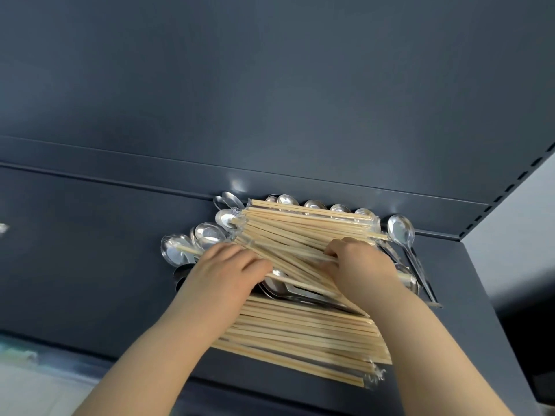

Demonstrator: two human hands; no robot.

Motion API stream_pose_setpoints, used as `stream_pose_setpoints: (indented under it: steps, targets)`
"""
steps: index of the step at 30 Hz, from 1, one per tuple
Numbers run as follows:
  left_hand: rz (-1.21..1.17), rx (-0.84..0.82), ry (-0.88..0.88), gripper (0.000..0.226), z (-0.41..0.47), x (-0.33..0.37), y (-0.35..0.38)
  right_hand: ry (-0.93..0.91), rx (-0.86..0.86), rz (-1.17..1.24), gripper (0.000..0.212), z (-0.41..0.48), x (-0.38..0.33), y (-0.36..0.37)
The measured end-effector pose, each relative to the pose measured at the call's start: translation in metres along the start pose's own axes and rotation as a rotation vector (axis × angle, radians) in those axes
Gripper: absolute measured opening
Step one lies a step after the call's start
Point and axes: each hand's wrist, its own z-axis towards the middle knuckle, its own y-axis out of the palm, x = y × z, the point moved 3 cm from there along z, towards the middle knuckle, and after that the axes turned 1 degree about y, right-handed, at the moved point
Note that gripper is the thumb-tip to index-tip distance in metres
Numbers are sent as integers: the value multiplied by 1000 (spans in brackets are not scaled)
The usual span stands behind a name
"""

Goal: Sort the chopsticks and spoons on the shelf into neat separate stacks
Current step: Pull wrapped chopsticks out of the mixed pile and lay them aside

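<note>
The chopsticks (300, 232) lie in a fanned pile on the dark shelf (90, 250), on top of the metal spoons (401, 229) (spoon bowls show along the back and both sides). The left hand (222, 271) and right hand (360, 265) each curl their fingers round the upper bundle.

On my feed the light was soft and even. Glints flared on the spoons (401, 229) and the dark shelf (238, 185). Edges bowed; the lower left corner was blurred.
</note>
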Motion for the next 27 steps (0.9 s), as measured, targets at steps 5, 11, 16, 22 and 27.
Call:
stream_pose_setpoints:
  steps: [5, 11, 16, 22, 27]
  targets:
    - [-11, 27, -25, 45, -1, -3, -2, -4, 16, -34, 27, 1, 1, -5]
    - [-48, 83, 16, 23, -10, -13, -14, 1, 92, 137, 16, -7, -22, -28]
    - [-54, 98, 39, 29, -33, -50, -38, -33, 98, 60, 46, -14, -82, -38]
    - [-21, 90, 59, 30, -81, -139, -57, -69, 103, 112, 18, -5, -181, -12]
    - [-33, 47, 36, 33, -130, -226, -72, -74, 109, 159, 12, 8, -273, 14]
